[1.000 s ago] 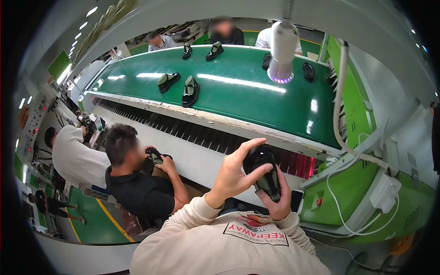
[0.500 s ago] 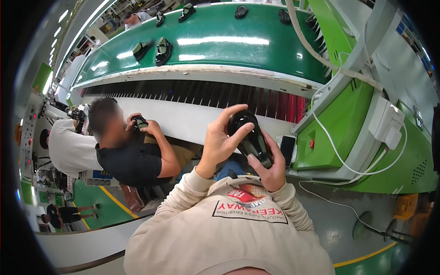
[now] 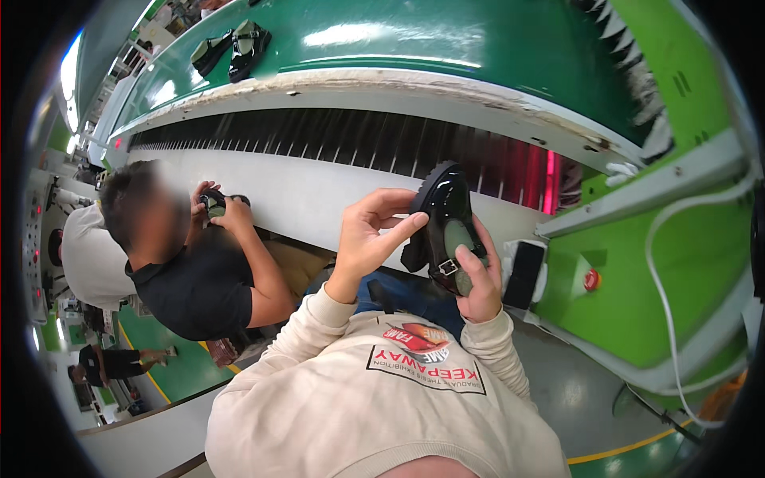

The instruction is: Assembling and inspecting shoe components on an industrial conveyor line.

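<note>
A glossy black buckled shoe (image 3: 448, 203) with a thick ridged sole and a greenish insole is held up in front of my chest. Its toe points away from me and the sole edge turns to the left. My right hand (image 3: 480, 287) is closed around the heel end, thumb over the opening beside the small silver buckle (image 3: 449, 268). At the sole's left edge, my left hand (image 3: 374, 239) pinches the shoe between thumb and fingers; some fingertips are hidden behind it.
A slatted conveyor (image 3: 319, 134) runs across in front, under a green-topped table (image 3: 446, 40) bearing a pair of black shoes (image 3: 249, 49). At left, a co-worker (image 3: 187, 275) handles another shoe (image 3: 213, 203). A phone (image 3: 526, 271) and a green machine (image 3: 621, 295) are at right.
The shoe has been tipped so its opening and buckle now show, with the sole facing left. My left hand has shifted from the toe to the sole's edge. The view has turned and moved closer.
</note>
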The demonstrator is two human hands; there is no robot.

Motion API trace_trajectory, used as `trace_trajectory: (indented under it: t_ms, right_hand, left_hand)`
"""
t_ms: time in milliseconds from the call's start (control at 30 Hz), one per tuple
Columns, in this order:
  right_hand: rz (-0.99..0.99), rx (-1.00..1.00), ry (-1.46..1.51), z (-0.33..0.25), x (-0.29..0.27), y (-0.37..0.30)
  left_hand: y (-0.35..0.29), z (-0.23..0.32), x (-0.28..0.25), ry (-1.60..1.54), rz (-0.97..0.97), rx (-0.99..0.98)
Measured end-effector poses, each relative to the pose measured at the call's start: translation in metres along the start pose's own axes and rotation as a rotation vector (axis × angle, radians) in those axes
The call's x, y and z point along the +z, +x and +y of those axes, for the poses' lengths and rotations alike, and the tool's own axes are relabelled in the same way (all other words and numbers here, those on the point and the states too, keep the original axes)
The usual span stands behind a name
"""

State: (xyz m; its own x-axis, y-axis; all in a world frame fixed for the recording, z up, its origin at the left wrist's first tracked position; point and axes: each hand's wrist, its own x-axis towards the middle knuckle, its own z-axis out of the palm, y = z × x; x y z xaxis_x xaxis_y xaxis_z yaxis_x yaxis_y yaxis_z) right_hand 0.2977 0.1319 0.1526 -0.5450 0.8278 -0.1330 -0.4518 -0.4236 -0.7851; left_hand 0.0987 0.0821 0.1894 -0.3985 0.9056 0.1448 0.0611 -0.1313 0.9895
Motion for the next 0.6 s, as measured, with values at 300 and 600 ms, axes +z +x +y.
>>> trace_trajectory:
  t_ms: [300,600]
  right_hand:
    - [0.046,0.039,0.074,0.08,-0.024,0.035]
    - [-0.047,0.045,-0.115,0.115,0.004,0.018]
  left_hand:
    - [0.009,-0.087,-0.029,0.031,0.014,0.003]
    - [-0.038,-0.098,-0.081,0.03,0.1,0.129]
